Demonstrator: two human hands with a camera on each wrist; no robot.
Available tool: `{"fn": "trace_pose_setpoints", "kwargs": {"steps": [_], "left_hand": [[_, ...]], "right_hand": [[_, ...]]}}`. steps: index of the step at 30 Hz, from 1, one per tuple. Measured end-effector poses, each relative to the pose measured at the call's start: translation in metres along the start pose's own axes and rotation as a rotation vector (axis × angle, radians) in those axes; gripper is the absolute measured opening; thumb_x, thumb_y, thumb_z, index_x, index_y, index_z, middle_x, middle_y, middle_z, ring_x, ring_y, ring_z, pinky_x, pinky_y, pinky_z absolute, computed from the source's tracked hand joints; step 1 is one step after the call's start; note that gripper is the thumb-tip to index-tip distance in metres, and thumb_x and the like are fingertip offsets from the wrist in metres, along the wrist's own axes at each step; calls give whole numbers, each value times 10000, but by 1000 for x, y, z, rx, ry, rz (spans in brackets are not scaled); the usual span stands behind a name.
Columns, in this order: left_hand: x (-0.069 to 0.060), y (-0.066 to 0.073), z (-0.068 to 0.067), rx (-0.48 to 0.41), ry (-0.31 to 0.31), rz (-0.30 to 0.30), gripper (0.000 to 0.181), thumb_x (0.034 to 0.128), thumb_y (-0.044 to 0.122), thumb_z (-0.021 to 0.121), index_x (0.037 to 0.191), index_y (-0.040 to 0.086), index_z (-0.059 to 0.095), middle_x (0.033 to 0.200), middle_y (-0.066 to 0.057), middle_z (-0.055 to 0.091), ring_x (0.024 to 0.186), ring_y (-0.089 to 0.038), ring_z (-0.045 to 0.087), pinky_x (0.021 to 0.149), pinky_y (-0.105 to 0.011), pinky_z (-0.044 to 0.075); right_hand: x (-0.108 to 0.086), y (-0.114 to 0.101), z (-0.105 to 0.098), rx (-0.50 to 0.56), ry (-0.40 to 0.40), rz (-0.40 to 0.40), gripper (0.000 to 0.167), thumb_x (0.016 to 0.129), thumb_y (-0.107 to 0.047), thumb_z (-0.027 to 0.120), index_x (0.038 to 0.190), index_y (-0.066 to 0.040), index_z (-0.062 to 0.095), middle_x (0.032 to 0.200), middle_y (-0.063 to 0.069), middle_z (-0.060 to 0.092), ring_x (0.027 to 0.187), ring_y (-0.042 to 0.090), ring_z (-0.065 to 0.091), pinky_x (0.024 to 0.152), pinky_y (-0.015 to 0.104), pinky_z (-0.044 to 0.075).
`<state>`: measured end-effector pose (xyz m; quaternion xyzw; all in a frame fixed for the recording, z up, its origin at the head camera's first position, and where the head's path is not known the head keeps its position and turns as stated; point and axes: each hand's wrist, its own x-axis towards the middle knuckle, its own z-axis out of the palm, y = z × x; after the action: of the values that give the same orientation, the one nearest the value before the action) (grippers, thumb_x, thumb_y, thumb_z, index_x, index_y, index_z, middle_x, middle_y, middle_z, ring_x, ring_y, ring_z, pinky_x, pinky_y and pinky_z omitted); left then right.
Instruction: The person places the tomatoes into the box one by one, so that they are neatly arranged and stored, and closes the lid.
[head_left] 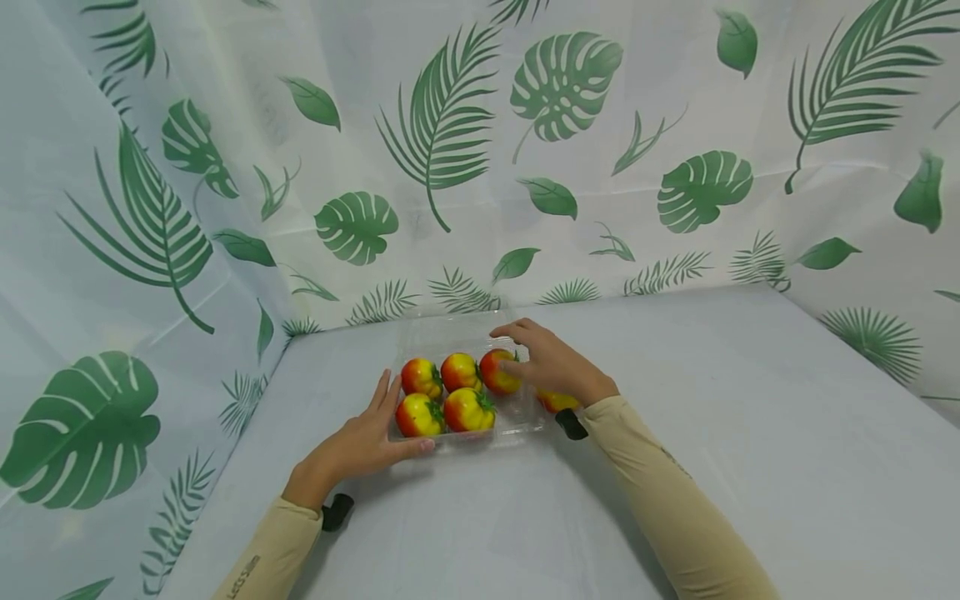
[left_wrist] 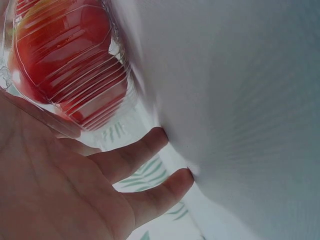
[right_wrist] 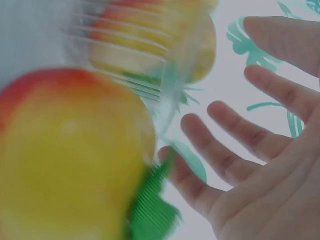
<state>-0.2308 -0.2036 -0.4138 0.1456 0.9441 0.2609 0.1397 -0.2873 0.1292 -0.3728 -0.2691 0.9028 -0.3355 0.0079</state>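
A clear plastic box (head_left: 517, 423) holds several red-and-yellow, tomato-like fruits with green leafy tops, two in the front row and three at the back. My left hand (head_left: 363, 433) rests at its front left corner, thumb along the front wall and fingers fairly straight by the left side. In the left wrist view, two fingertips touch the table beside the box. My right hand (head_left: 551, 362) hovers by the back right fruit (head_left: 498, 372), fingers spread. Another fruit (head_left: 555, 402) lies outside the box, partly hidden under the right wrist; the right wrist view shows this fruit (right_wrist: 70, 160) close up.
The transparent lid (head_left: 450, 332) stands open behind the box, near the back edge of the pale table (head_left: 712, 400). A white curtain (head_left: 465, 125) printed with green leaves hangs along the back and sides.
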Motion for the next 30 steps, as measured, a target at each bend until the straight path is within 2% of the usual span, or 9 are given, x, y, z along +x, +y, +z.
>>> {"fn": "trace_pose_setpoints", "kwargs": {"steps": [8, 13, 18, 30], "left_hand": [[0, 1, 0, -1, 0, -3, 1282, 882, 764, 708, 1734, 145, -23, 1788, -97, -138, 1427, -529, 473, 1150, -708, 359], [-1, 1, 0, -1, 3, 4, 1271, 897, 740, 713, 1732, 132, -29, 1787, -119, -127, 1441, -526, 457, 1154, -697, 363], [-1, 2, 0, -2, -5, 0, 1268, 899, 729, 717, 1732, 135, -32, 1786, -119, -132, 1464, -517, 433, 1165, -686, 356], [-3, 4, -2, -3, -4, 5, 1266, 901, 724, 717, 1732, 122, -24, 1787, -135, -122, 1465, -521, 430, 1158, -695, 357]], "right_hand": [[-8, 4, -21, -23, 43, 26, 567, 1050, -260, 702, 1559, -76, 531, 1563, 222, 469, 1337, 439, 541, 1079, 585, 510], [-13, 9, -29, -22, 53, 72, 602, 1050, -295, 700, 1572, -65, 508, 1591, 238, 447, 1346, 459, 540, 1068, 586, 519], [-18, 14, -35, -9, 8, 124, 660, 1051, -379, 690, 1597, -78, 474, 1620, 243, 414, 1368, 459, 526, 1077, 589, 511], [-29, 23, -48, 17, -124, 232, 759, 1004, -430, 707, 1630, -109, 420, 1643, 251, 394, 1459, 481, 431, 1142, 652, 417]]}}
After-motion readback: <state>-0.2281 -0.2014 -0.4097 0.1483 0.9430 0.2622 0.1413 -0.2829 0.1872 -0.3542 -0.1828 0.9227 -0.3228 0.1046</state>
